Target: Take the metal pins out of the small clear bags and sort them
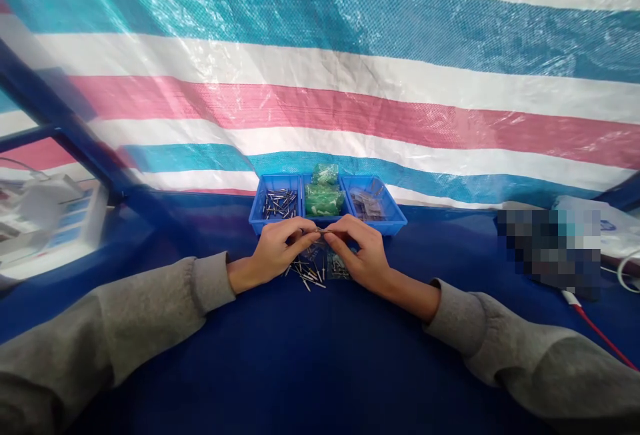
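My left hand (281, 245) and my right hand (361, 251) meet at the middle, thumbs and forefingers pinched together at the edge of a small, thin, clear item, probably a plastic bag (323, 237). Its details are too small to make out. Below my fingertips several metal rivets (310, 273) lie loose on the blue table (300, 361). A small clear bag of metal parts (338, 267) rests beside them, partly under my right hand. Just behind my hands stands a blue bin (254, 216) with metal rivets in it.
Next to that bin are a middle bin with green packets (324, 200) and a right bin (395, 220) with clear bags. A pixelated dark object (550, 251) and red cable (603, 338) lie right. White trays (65, 221) stand left; a striped sheet (320, 101) hangs behind.
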`<state>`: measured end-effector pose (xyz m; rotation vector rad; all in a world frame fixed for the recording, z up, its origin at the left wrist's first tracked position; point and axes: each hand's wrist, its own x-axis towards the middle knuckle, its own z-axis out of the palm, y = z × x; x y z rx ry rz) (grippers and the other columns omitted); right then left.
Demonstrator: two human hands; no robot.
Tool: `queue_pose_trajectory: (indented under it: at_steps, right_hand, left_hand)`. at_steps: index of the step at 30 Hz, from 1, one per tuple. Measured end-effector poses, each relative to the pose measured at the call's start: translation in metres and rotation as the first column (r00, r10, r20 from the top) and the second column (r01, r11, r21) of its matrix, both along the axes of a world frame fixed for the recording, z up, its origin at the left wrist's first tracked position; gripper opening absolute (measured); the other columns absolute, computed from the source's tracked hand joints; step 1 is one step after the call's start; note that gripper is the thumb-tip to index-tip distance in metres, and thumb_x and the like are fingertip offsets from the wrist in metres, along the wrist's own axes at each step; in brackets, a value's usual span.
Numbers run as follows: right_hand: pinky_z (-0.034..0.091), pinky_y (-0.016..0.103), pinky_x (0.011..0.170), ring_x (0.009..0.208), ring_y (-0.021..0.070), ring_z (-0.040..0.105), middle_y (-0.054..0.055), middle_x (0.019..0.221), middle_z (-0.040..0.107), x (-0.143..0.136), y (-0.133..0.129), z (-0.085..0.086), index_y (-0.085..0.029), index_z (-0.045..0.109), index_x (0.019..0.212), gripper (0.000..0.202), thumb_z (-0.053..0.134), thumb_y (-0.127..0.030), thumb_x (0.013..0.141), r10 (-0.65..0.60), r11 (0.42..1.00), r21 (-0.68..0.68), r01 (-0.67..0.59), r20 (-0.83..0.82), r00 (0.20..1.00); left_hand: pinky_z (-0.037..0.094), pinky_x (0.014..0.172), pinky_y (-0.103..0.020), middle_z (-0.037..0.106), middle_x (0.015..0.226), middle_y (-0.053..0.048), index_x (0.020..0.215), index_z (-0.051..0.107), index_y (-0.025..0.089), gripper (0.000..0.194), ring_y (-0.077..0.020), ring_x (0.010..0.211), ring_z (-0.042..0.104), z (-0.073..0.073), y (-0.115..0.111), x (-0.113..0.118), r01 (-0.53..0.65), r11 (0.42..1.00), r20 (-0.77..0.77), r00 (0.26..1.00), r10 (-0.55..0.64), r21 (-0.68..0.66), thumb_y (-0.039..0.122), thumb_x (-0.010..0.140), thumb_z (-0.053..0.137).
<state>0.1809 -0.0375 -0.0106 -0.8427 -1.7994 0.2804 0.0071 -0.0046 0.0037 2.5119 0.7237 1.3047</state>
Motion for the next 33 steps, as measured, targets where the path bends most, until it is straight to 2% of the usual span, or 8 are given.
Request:
queue_pose_trajectory:
  at_steps: [7,12,15,18,23,27,33]
  right_hand:
    - [0.040,0.025,0.052,0.059,0.0116,0.049,0.000,0.067,0.053,-0.001,0.000,0.002,-0.019,0.058,0.085,0.008,0.050,-0.021,0.087,0.025,1.000,0.008,-0.025,0.011,1.000]
    - [0.039,0.025,0.052,0.057,0.0108,0.046,-0.001,0.065,0.052,0.000,0.000,0.001,-0.018,0.057,0.081,0.007,0.052,-0.019,0.086,0.020,0.999,0.032,-0.021,0.018,1.000]
    - [0.038,0.025,0.051,0.057,0.0107,0.045,-0.001,0.064,0.051,0.000,0.000,0.000,-0.018,0.057,0.080,0.008,0.052,-0.020,0.086,0.014,1.000,0.021,-0.014,0.021,1.000]
    - [0.039,0.025,0.050,0.057,0.0108,0.046,-0.001,0.064,0.051,0.000,0.000,0.000,-0.019,0.057,0.079,0.009,0.052,-0.021,0.086,0.009,1.000,0.005,-0.009,0.024,1.000]
    - [0.040,0.024,0.050,0.055,0.0106,0.047,-0.001,0.063,0.052,-0.001,0.000,0.001,-0.019,0.058,0.082,0.009,0.051,-0.023,0.086,0.019,0.999,-0.027,-0.018,0.032,0.999]
    - [0.041,0.024,0.050,0.054,0.0105,0.048,-0.001,0.063,0.054,-0.001,-0.001,0.001,-0.019,0.058,0.082,0.009,0.052,-0.025,0.086,0.013,1.000,-0.028,-0.012,0.046,0.999]
    - [0.043,0.024,0.049,0.052,0.0103,0.052,0.000,0.063,0.060,0.000,0.000,-0.001,-0.019,0.060,0.080,0.012,0.052,-0.026,0.086,-0.041,0.998,-0.040,0.042,0.029,0.999]
  left_hand:
    - [0.047,0.052,-0.017,0.065,0.064,0.000,0.078,0.061,0.015,0.018,-0.0077,0.054,0.058,0.001,0.000,-0.002,0.038,0.997,0.034,0.999,-0.040,0.061,0.028,0.086,0.052]
    - [0.048,0.053,-0.017,0.064,0.064,-0.001,0.081,0.062,0.015,0.021,-0.0075,0.055,0.058,0.000,0.002,-0.001,0.057,0.998,0.027,0.998,-0.057,0.019,0.028,0.089,0.048]
    - [0.047,0.052,-0.016,0.066,0.072,-0.002,0.085,0.061,0.014,0.018,-0.0066,0.054,0.057,-0.004,0.002,0.000,0.012,1.000,0.060,0.998,-0.012,0.000,0.029,0.086,0.052]
    - [0.045,0.048,-0.015,0.065,0.070,0.000,0.089,0.060,0.014,0.015,-0.0047,0.048,0.054,-0.007,0.002,0.001,0.005,1.000,0.098,0.995,-0.003,-0.017,0.028,0.084,0.055]
    - [0.045,0.050,-0.014,0.066,0.072,0.000,0.085,0.061,0.015,0.009,-0.0045,0.050,0.055,-0.007,0.001,-0.001,0.023,0.999,0.090,0.996,-0.026,0.034,0.021,0.085,0.055]
    - [0.046,0.051,-0.016,0.066,0.072,-0.001,0.085,0.062,0.016,0.011,-0.0060,0.053,0.056,-0.007,0.002,-0.002,0.036,0.997,0.091,0.995,-0.041,0.065,0.023,0.085,0.054]
    - [0.043,0.046,-0.014,0.063,0.069,0.000,0.092,0.059,0.016,0.012,-0.0045,0.048,0.053,-0.010,0.004,-0.001,0.058,0.998,0.080,0.995,-0.055,-0.038,0.024,0.086,0.052]
